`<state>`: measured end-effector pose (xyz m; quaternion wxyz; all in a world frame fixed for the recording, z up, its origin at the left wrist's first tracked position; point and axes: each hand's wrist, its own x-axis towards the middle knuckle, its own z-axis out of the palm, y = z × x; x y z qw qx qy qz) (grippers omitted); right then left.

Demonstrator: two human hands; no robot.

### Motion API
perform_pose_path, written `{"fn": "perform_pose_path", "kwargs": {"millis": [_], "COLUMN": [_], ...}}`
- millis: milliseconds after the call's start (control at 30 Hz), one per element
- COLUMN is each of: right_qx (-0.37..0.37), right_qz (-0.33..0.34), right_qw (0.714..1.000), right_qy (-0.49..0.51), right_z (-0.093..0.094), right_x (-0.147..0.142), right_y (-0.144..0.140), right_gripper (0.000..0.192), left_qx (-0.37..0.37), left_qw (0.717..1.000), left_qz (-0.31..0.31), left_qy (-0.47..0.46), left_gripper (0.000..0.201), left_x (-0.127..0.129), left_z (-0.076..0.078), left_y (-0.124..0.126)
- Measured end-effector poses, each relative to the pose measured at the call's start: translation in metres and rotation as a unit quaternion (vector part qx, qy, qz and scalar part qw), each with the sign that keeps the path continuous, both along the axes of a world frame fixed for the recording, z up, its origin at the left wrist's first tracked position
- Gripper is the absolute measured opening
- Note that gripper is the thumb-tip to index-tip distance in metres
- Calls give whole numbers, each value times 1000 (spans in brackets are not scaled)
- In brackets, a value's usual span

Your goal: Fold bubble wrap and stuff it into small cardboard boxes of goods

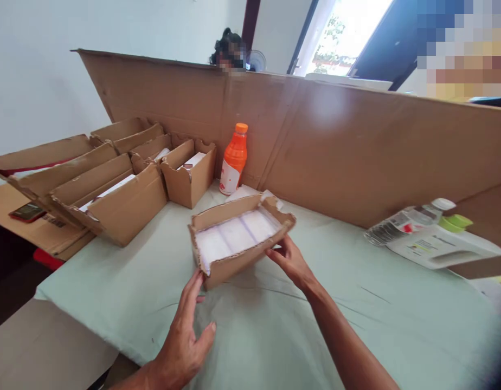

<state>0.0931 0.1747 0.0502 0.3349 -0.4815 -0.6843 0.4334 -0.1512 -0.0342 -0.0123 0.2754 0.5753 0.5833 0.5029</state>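
Note:
An open cardboard box (pixel 238 266) stands in the middle, slightly askew. Inside it lie white packs (pixel 236 235), side by side in a row under what looks like clear wrap. My right hand (pixel 290 262) grips the box by its right near corner, thumb on the front wall and fingers round the end. My left hand (pixel 189 325) is open, its fingertips at the near left corner and its thumb spread away from the cardboard. Whether the left fingertips press on the box or only brush it, I cannot tell.
Several cardboard boxes (pixel 130 211) with white contents crowd the left. An orange bottle (pixel 233 160) stands before a tall cardboard panel (pixel 335 157). To the right lie a clear bottle (pixel 400 223) and a white jug (pixel 437 246). Pale green cloth (pixel 335 336) covers the table.

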Motion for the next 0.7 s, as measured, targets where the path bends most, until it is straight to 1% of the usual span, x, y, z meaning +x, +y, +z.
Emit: {"fn": "perform_pose_path", "kwargs": {"millis": [67, 133, 167, 233, 300, 367, 433, 533, 600, 700], "right_qx": [15, 28, 34, 45, 70, 107, 136, 153, 161, 173], "right_qz": [75, 113, 113, 89, 76, 97, 130, 145, 144, 156], "right_qw": [996, 991, 990, 993, 994, 989, 981, 972, 968, 958], "right_qy": [42, 65, 71, 70, 41, -7, -52, -101, -128, -167], "right_z": [-8, -23, -33, -55, -76, -91, -97, -94, -89, -82], "right_x": [-54, -110, -136, -181, -211, -228, -235, -239, -242, -245], "right_y": [17, 23, 21, 10, -6, -17, -21, -15, -11, -11], "right_gripper": [67, 67, 68, 68, 68, 70, 77, 82, 81, 77], "left_qx": [-1, 5, 8, 2, -11, -16, -7, 2, 2, -4], "left_qw": [998, 993, 989, 981, 974, 972, 972, 974, 973, 971], "left_qz": [53, 115, 143, 189, 217, 225, 220, 212, 213, 223], "left_qy": [-14, -29, -36, -48, -59, -70, -76, -85, -88, -81], "left_gripper": [78, 77, 77, 77, 77, 78, 78, 77, 77, 77], "left_x": [-16, -36, -45, -61, -72, -76, -76, -75, -79, -90], "left_z": [-13, -22, -24, -25, -22, -17, -13, -12, -14, -21], "left_y": [-18, -28, -30, -28, -20, -7, 8, 26, 34, 39]}}
